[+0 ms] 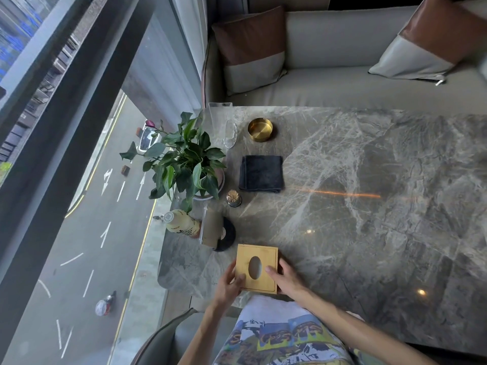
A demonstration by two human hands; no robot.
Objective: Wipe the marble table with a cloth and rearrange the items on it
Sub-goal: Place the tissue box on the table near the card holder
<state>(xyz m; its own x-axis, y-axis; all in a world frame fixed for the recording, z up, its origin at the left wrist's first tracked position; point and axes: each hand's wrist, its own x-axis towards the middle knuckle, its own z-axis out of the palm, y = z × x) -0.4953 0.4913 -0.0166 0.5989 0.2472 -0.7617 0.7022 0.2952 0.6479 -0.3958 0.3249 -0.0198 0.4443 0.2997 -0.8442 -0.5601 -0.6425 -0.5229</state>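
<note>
A square wooden tissue box with an oval opening sits at the near left edge of the marble table. My left hand grips its left side with the thumb on top. My right hand holds its right side, thumb lying on the lid. Farther back lies a folded dark cloth, touched by neither hand.
Along the table's left edge stand a potted plant, a toothpick holder, a drink bottle, an acrylic sign on a black base, a clear glass stand and a brass dish. A sofa with cushions lies beyond.
</note>
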